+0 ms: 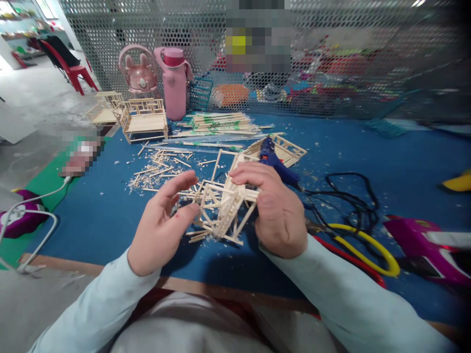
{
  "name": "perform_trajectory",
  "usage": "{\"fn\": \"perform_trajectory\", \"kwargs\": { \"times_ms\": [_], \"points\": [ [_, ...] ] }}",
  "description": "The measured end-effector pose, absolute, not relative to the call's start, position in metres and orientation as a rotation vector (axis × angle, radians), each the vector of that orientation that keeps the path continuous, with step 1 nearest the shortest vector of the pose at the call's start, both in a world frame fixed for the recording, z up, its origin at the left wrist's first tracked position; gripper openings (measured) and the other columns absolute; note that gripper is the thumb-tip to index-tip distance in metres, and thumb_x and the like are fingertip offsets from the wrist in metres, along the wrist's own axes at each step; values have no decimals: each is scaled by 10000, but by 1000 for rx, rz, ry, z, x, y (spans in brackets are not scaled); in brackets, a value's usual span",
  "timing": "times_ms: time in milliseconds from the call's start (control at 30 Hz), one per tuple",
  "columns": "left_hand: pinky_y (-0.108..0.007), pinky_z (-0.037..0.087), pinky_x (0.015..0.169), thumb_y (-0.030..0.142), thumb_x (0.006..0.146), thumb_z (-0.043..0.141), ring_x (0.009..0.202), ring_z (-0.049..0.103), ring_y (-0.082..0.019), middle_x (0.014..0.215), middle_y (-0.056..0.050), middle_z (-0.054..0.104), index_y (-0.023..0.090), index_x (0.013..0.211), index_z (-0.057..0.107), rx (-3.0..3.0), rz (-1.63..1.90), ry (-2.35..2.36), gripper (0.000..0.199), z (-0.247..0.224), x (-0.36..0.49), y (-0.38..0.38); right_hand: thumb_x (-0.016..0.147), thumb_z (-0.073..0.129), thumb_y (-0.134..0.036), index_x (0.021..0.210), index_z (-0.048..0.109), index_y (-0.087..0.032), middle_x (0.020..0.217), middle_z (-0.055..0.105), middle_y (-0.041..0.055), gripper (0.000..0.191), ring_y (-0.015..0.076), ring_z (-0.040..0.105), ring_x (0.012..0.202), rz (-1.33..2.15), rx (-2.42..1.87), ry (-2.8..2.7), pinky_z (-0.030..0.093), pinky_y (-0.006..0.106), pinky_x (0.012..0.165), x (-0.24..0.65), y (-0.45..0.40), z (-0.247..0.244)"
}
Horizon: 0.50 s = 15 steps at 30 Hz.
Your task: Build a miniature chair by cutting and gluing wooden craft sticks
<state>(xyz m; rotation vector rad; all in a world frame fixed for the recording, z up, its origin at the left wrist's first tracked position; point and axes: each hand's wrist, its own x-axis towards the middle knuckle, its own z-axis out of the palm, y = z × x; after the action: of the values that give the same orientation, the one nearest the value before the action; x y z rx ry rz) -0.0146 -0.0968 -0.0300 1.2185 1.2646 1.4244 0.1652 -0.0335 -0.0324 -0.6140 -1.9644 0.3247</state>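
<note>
A miniature bench frame point(231, 206) made of thin wooden sticks is tilted above the blue tabletop, its slats edge-on to me. My right hand point(277, 211) grips its right side, fingers over the top and thumb near the side. At its left side is my left hand point(162, 225), fingers curved and spread apart; the thumb tip is close to a corner, and whether it touches I cannot tell. Loose sticks point(200, 235) lie below the frame. Just beyond my right hand is a blue glue gun point(274, 159), beside a flat stick panel point(292, 149).
Finished miniature benches point(145, 122) stand at the back left beside a pink bottle point(174, 83). Bundled sticks point(221, 122) and cut scraps point(158, 169) lie in the middle. To the right are a black cord point(368, 189), red-and-yellow-handled pliers point(392, 262) and a purple tool point(423, 245). A perforated metal screen point(312, 29) closes the back.
</note>
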Motion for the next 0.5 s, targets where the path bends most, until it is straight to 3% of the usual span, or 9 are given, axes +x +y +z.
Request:
{"fn": "perform_trajectory", "kwargs": {
  "times_ms": [133, 300, 400, 500],
  "points": [
    [-412, 337, 1062, 279, 822, 609, 1263, 464, -252, 1214, -102, 592, 198, 904, 667, 1500, 1205, 1386, 129, -46, -21, -104, 967, 291, -356, 1010, 597, -233, 1007, 650, 75, 333, 236, 570, 1060, 350, -590, -1915, 417, 458, 970, 165, -32, -35],
    [-411, 384, 1019, 300, 868, 547, 1241, 483, -254, 1179, -111, 593, 193, 791, 631, 1678, 1237, 1438, 156, -34, -26, -100, 964, 300, -364, 996, 602, -225, 1044, 655, 79, 334, 231, 580, 1066, 392, -615, -1848, 415, 443, 988, 165, -32, -33],
    [-409, 396, 1014, 273, 891, 487, 1245, 479, -257, 1131, -106, 608, 187, 798, 618, 1977, 1282, 1500, 182, -3, -33, -84, 935, 399, -332, 1083, 582, -231, 1142, 633, 75, 256, 221, 568, 1116, 467, -619, -1814, 418, 415, 1001, 168, -29, -34],
    [-411, 436, 977, 246, 886, 459, 1191, 524, -258, 1104, -111, 620, 169, 783, 626, 2360, 1195, 1436, 211, 20, -43, -57, 896, 485, -319, 1176, 553, -220, 1212, 613, 105, 304, 236, 564, 1151, 514, -625, -1886, 434, 427, 991, 171, -19, -41]
  ]
}}
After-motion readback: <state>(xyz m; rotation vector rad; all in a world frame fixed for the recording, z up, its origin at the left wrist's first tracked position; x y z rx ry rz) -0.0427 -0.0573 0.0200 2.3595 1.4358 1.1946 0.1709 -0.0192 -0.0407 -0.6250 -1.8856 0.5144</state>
